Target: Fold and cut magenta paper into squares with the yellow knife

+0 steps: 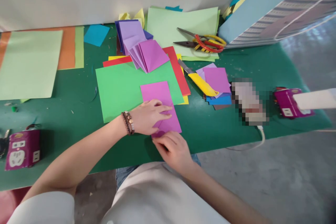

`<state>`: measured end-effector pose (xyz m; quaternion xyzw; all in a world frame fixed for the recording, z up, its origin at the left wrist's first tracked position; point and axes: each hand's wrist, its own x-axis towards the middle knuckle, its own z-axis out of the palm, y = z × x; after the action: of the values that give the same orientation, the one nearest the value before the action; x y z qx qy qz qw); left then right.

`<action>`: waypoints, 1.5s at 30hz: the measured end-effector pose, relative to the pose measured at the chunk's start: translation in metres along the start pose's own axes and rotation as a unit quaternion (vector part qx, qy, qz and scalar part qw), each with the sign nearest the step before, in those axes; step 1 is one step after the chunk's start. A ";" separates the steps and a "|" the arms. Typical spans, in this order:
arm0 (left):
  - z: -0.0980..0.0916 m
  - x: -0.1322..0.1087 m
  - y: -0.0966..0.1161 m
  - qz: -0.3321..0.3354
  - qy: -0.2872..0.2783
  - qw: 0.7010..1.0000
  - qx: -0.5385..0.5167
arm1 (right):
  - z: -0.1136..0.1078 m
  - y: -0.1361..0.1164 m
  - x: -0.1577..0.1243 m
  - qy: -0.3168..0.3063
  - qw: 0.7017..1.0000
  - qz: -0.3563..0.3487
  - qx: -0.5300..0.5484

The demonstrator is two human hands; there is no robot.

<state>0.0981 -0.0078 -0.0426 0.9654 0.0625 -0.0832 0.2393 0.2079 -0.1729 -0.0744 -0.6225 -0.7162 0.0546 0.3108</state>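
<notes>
A sheet of purple paper [169, 122] lies at the table's near edge, its far end over a green sheet [118, 91]. My left hand [149, 115], with beaded bracelets at the wrist, rests flat on the purple paper with its fingers apart. At the sheet's near left corner, my right hand [175, 148] is closed, thumb and fingers pinching the paper's edge. Part of that corner is hidden by the fingers. Beyond the green sheet sits a stack of folded purple and lilac papers [154, 54].
A yellow-handled knife [202, 84] lies beside small coloured squares [217, 78]. Scissors [207, 43] rest on pale green sheets [162, 24]. To the right are a blurred phone-like object [249, 101] with a cable and a purple socket box [286, 103]. Another socket box [23, 148] stands left.
</notes>
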 end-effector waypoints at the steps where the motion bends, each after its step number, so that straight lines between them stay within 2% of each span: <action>1: 0.000 -0.001 0.000 0.000 0.003 1.000 -0.002 | -0.007 0.007 -0.001 0.013 1.000 0.014 -0.004; 4: 0.001 -0.001 -0.001 0.002 0.009 1.000 -0.009 | -0.026 0.031 -0.009 0.051 0.996 0.063 -0.041; 6: 0.001 -0.001 -0.002 0.001 0.008 1.000 -0.012 | -0.032 0.043 -0.015 0.047 0.995 0.065 -0.059; 11: 0.001 0.001 -0.003 -0.003 0.003 1.000 -0.003 | -0.030 0.051 -0.024 0.019 0.995 0.052 -0.082; 26: -0.001 0.001 -0.001 0.005 0.009 1.000 -0.003 | -0.008 0.012 -0.006 -0.015 0.998 0.029 -0.047; 32: 0.003 0.001 0.000 -0.011 0.015 1.000 0.002 | 0.019 -0.015 0.001 -0.018 1.000 -0.014 -0.001; 34: 0.005 0.000 -0.001 -0.013 0.024 1.000 0.004 | 0.022 -0.020 0.001 -0.019 0.998 -0.045 0.026; 36: 0.007 -0.001 0.001 -0.020 0.039 0.999 0.005 | 0.015 -0.018 -0.001 -0.015 0.997 -0.061 0.053; 38: 0.009 -0.002 0.005 -0.033 0.059 0.998 0.006 | -0.001 -0.006 -0.003 0.005 0.997 -0.038 0.066; 42: 0.019 -0.008 0.030 -0.084 0.128 0.988 0.007 | -0.038 0.033 -0.005 0.081 0.990 0.104 0.041; 45: 0.036 -0.018 0.054 -0.094 0.216 0.972 -0.013 | -0.052 0.056 -0.005 0.090 0.982 0.160 0.041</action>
<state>0.0846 -0.0733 -0.0463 0.9471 0.2038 0.1058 0.2241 0.2829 -0.1812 -0.0610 -0.7179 -0.5738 0.0762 0.3869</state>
